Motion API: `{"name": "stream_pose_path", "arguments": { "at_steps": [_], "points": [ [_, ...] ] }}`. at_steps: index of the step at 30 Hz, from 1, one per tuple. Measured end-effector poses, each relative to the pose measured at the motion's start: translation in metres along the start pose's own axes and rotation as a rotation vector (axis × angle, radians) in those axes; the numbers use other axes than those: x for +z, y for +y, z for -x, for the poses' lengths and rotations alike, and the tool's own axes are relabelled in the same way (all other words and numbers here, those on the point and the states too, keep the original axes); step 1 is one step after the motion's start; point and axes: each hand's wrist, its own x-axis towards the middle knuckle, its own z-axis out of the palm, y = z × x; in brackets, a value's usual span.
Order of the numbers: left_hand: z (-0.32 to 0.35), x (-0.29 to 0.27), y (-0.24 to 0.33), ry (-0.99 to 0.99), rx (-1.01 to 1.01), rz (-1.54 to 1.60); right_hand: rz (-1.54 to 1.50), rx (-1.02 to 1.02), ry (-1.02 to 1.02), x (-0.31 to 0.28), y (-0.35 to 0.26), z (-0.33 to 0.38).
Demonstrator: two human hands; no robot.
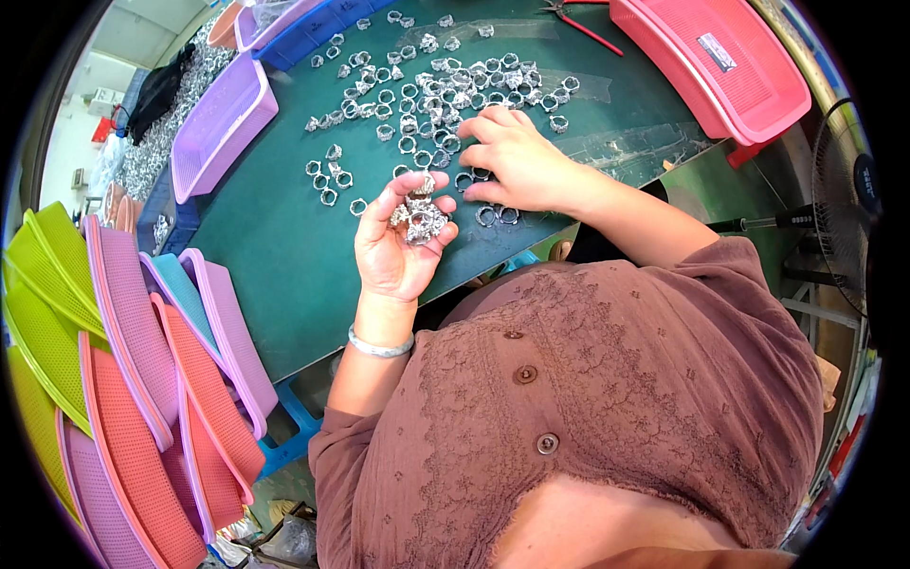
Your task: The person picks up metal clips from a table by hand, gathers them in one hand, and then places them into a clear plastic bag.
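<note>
1. Landmark: the green bench (284, 247), seen from above the person's head.
2. Left hand (398, 242) is raised just above the bench's near edge, palm up and cupped, with the fingers curled round a cluster of small metal rings (420, 218); the thumb and forefinger pinch the topmost piece.
3. Right hand (517, 161) lies palm down on the bench, right of the left hand, with the fingers bent and the fingertips pressing on loose rings. Whether it grips one, I cannot tell.
4. Loose rings (427, 95) are scattered over the middle and far part of the bench, thickest just beyond the right hand; a few singles (327, 180) lie apart toward the bench's left side.
5. A purple basket (218, 128) sits at the bench's far-left edge; a pink basket (720, 66) sits at its far-right corner.
6. Red-handled pliers (583, 24) lie at the bench's far edge.
7. Stacked baskets (123, 379) in pink, purple and yellow-green stand off the bench's left side.
8. A pale bracelet (379, 346) is on the left wrist.
</note>
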Motion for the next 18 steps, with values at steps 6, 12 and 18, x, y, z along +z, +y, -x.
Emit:
{"name": "stream_pose_path", "arguments": {
  "at_steps": [6, 12, 18],
  "points": [
    [0.0, -0.009, -0.001, 0.139, 0.039, -0.031, 0.121, 0.058, -0.026, 0.006, -0.011, -0.007],
    [0.002, -0.005, 0.001, 0.193, 0.079, -0.107, -0.481, 0.06, 0.135, 0.004, -0.002, -0.01],
    [0.003, 0.005, 0.001, 0.11, -0.003, -0.116, -1.255, 0.24, -0.069, -0.009, -0.006, -0.007]
  ]
}}
